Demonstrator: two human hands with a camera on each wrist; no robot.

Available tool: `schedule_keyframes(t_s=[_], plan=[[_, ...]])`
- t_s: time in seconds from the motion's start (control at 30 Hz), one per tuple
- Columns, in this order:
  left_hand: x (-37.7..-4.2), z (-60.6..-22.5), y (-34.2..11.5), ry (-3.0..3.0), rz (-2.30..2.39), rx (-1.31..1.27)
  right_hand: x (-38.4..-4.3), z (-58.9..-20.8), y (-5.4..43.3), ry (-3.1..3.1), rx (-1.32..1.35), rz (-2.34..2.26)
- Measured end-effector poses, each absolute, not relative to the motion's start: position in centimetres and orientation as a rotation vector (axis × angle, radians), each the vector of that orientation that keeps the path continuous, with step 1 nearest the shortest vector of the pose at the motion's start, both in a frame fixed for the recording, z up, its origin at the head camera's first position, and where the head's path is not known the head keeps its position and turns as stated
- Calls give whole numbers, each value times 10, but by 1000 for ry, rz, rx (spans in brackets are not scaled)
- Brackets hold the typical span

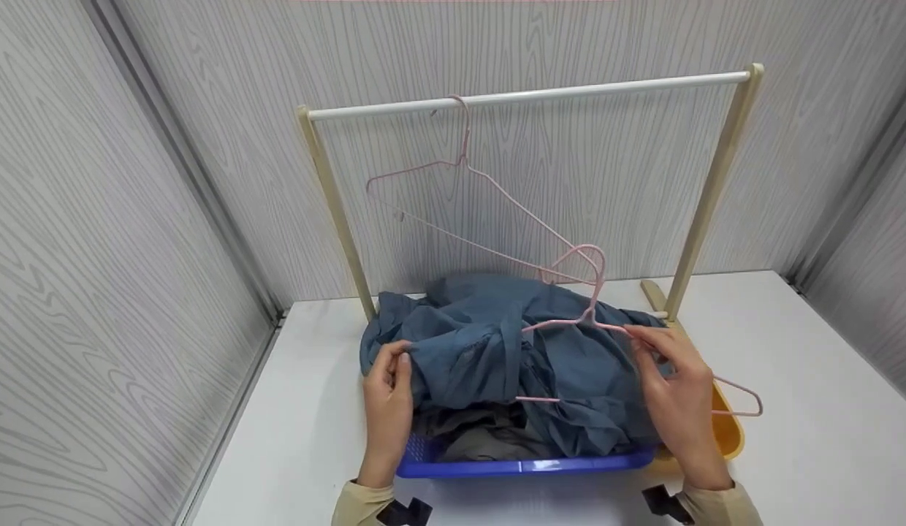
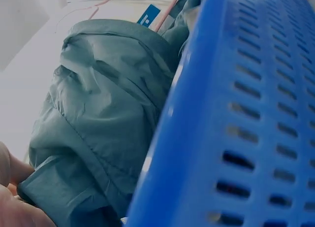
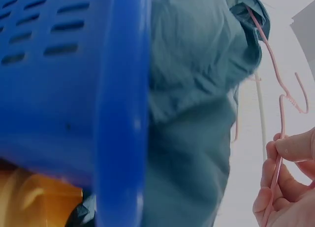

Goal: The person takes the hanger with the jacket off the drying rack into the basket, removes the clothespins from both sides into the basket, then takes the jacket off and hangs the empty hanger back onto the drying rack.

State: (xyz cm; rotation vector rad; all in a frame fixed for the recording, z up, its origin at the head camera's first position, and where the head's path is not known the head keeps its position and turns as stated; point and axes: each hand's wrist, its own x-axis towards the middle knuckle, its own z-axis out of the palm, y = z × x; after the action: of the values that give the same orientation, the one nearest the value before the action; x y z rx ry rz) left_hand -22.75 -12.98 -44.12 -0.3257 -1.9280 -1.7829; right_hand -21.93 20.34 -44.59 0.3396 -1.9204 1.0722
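Observation:
My left hand point(image 1: 389, 402) pinches the edge of a blue-grey garment point(image 1: 453, 365) between thumb and fingers. With my right hand point(image 1: 676, 394) I hold one arm of a pink wire hanger point(image 1: 588, 318) by its upper wire. The hanger's other arm runs inside the garment, so its far end is hidden. Its hook points up. In the right wrist view, fingers and thumb curl round the hanger wire point(image 3: 283, 113). The garment bunches over a blue basket point(image 1: 526, 466), with dark grey cloth point(image 1: 489, 442) beneath it. The left wrist view shows a small blue label point(image 2: 148, 15) beside the hanger.
Behind the basket stands a rack with wooden posts point(image 1: 712, 190) and a white rod point(image 1: 606, 89). A second pink hanger point(image 1: 465, 135) hangs from the rod with no garment on it. An orange container point(image 1: 729, 431) sits to the basket's right on the white table point(image 1: 811, 351).

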Motion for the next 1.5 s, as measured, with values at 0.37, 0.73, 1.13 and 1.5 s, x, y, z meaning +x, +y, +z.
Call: schedule_keyframes(t_s=[0.37,0.73,1.13,1.5], plan=[[-246,-470,-126,-1858,-1714,-340,-218,-446,207,-1929,268,1044],[-242,-477,-110,-2068,-1332,-325,-214,-445,197,-1938,354,1099],[-242,-477,-114,-1957,-1592,-252,-216,-444,202,-1942,311,1066],[-248,-475,-119,-1768,-1888,-289,-217,-444,209,-1951,255,1014]])
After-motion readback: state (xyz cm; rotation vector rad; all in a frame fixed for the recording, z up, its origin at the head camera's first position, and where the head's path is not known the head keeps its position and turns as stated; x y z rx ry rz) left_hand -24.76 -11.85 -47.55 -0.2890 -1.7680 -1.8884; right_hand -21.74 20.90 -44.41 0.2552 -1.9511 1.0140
